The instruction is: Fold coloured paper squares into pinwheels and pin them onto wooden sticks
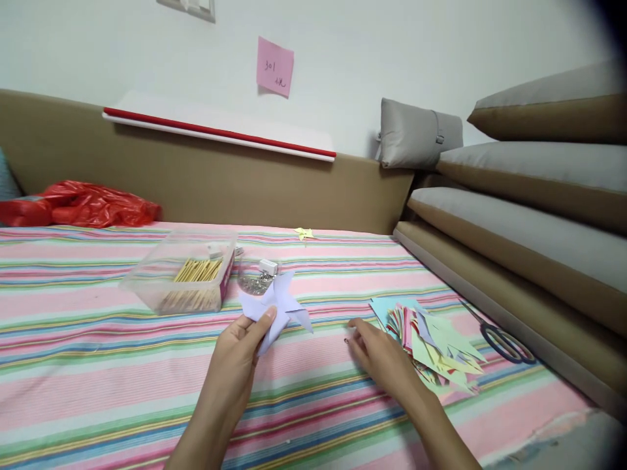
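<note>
My left hand (240,346) pinches a lavender paper pinwheel (279,307) with folded, pointed blades, its thumb pressed on the near side of the centre. My right hand (375,349) is over the striped cloth to the right of it, fingers loosely curled and thumb apart from the index finger. A tiny dark spot shows at the right thumb's tip, too small to name. Just beyond the right hand lies a heap of coloured paper pieces (441,343). Partly behind the pinwheel, a clear round dish (252,282) holds small metallic pieces and a small white block (268,266).
A clear plastic box (147,287) with many wooden sticks (198,271) stands left. Dark-handled scissors (504,343) lie right of the papers, beside stacked cushions (529,241). A small yellow paper pinwheel (304,233) lies at the back. A red plastic bag (93,203) sits far left.
</note>
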`<state>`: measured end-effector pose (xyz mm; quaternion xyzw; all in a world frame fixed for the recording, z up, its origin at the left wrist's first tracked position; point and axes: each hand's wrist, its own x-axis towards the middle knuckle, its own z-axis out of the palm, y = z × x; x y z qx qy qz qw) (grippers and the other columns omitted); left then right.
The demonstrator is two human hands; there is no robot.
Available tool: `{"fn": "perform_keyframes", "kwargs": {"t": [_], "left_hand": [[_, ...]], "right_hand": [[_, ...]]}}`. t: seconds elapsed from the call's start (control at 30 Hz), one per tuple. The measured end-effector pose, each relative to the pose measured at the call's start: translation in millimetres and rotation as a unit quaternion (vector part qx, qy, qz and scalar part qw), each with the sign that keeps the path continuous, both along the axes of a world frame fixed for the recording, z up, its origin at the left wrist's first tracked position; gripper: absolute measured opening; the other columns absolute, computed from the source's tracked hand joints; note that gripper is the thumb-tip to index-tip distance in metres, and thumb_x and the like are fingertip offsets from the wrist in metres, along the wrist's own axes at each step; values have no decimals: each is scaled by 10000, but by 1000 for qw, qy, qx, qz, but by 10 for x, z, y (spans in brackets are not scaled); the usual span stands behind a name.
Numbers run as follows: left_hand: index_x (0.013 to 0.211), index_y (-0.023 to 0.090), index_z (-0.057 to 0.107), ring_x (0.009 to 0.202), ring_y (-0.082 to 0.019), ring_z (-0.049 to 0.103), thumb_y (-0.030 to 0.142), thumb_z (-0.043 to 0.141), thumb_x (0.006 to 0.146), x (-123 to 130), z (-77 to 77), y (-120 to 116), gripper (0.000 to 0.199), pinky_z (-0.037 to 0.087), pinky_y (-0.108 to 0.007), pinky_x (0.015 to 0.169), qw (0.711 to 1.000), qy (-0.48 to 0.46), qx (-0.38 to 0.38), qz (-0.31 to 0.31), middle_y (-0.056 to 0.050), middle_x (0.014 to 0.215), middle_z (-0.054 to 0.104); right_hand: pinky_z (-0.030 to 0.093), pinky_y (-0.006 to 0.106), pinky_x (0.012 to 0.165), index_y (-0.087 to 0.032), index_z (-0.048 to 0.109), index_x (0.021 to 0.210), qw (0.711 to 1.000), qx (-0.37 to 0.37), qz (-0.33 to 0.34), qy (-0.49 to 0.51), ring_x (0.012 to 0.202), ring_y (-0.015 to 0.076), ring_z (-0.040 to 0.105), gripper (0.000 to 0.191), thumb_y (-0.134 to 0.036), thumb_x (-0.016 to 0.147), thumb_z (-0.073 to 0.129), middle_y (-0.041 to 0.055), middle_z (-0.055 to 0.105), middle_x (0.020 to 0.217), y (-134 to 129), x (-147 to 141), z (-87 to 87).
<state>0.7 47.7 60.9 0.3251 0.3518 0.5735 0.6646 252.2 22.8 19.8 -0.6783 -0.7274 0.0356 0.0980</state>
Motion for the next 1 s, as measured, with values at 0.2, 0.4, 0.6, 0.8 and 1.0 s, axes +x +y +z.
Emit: {"fn": "perform_keyframes", "kwargs": {"t": [0.2,0.4,0.6,0.8,1.0], "left_hand": [[1061,122,753,838,-179,716,227,810,757,79,-76,35,326,543,-218,791,1000,11,-25,-1,-65,896,795],[1034,125,765,869,-193,720,250,837,725,110,-98,57,341,544,-231,811,999,34,-25,4,-71,930,797],[1057,131,765,936,-219,712,362,860,701,122,-161,62,435,540,-256,833,998,45,-28,22,-95,989,791],[1081,144,760,995,-240,696,380,843,723,117,-174,39,437,531,-277,847,996,72,-19,39,-103,1016,785],[1034,173,777,965,-256,700,370,840,722,202,-128,-42,375,526,-287,819,991,123,11,55,-80,978,792]], "right_hand": [[382,514,1124,-226,400,1498,999,35,32,-6,1439,327,346,524,-396,1002,403,138,350,1572,-340,-161,-418],[389,539,1131,-102,443,1461,996,87,10,-13,1415,331,389,552,-401,1000,392,150,425,1520,-297,-229,-600],[530,440,975,-173,659,1187,991,118,-2,60,1141,284,659,326,-254,986,416,130,702,1222,-220,-161,-465],[539,359,687,-215,722,930,986,89,-65,122,794,260,725,308,-202,974,418,83,766,907,-132,-115,-334],[572,315,766,-239,742,948,891,156,-36,426,885,220,699,194,-363,916,595,56,747,966,-186,-352,134]]}}
